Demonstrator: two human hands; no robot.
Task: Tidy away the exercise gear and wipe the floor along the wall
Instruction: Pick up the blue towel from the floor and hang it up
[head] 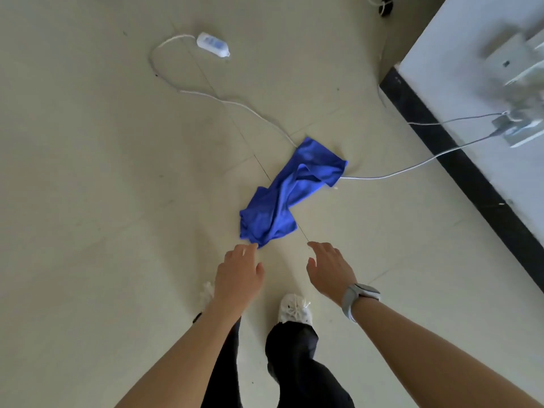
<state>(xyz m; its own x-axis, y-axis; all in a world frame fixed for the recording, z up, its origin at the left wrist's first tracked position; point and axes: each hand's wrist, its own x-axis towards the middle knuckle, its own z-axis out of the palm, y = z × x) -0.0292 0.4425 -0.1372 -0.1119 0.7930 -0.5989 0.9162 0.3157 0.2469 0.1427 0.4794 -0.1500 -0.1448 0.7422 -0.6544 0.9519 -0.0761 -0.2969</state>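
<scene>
A crumpled blue cloth (290, 191) lies on the pale tiled floor, partly over a white cable. My left hand (239, 273) reaches down with relaxed fingers, its fingertips right at the cloth's near corner. My right hand (329, 267), with a grey watch on the wrist, hangs a little to the right of the cloth, fingers spread and holding nothing. No exercise gear is in view.
A white power strip (212, 44) lies far on the floor, its cable (235, 104) snaking under the cloth and on to a wall socket (513, 126). The white wall with black skirting (459, 160) runs along the right. My white shoes (295, 309) stand below my hands.
</scene>
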